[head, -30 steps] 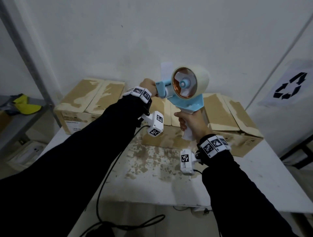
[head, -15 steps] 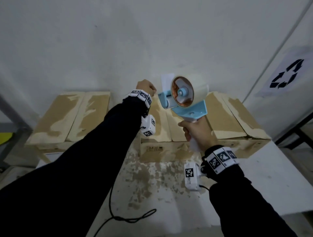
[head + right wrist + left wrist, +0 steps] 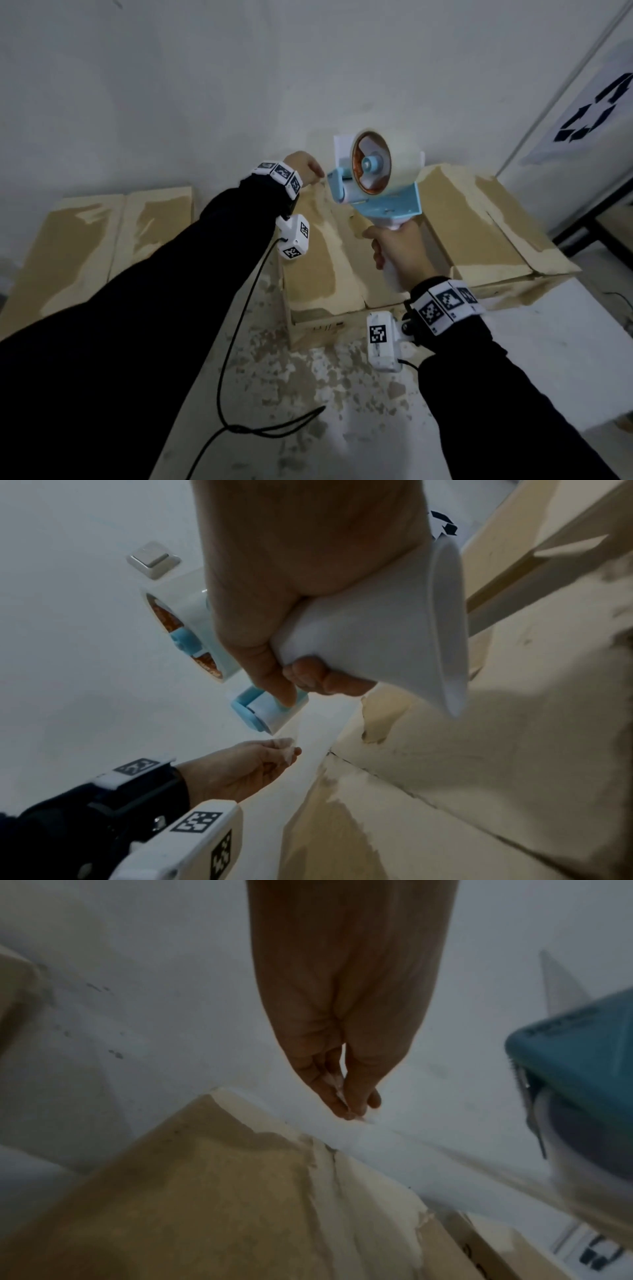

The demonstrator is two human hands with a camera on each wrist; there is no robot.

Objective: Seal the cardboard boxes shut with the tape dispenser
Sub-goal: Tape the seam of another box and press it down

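Observation:
My right hand (image 3: 399,250) grips the white handle of a blue tape dispenser (image 3: 376,178) with a clear tape roll, held upright above the middle cardboard box (image 3: 325,260). My left hand (image 3: 305,168) pinches the free end of the clear tape (image 3: 346,1110) just left of the dispenser's roller (image 3: 267,715), over the box's far edge by the wall. A thin strip of tape stretches from the fingertips (image 3: 352,1104) to the dispenser (image 3: 578,1085). The box's flaps lie closed, with a seam (image 3: 411,791) between them.
A second box (image 3: 102,240) sits at the left and a third, with raised flaps (image 3: 479,219), at the right, all on a white, paint-worn table (image 3: 308,394). A black cable (image 3: 233,359) trails across the table. The wall stands close behind, with a recycling sign (image 3: 589,116) at right.
My left hand has drawn away from the dispenser to the left, pulling out the tape end. The dispenser has sunk closer to the middle box, and my view has tilted down.

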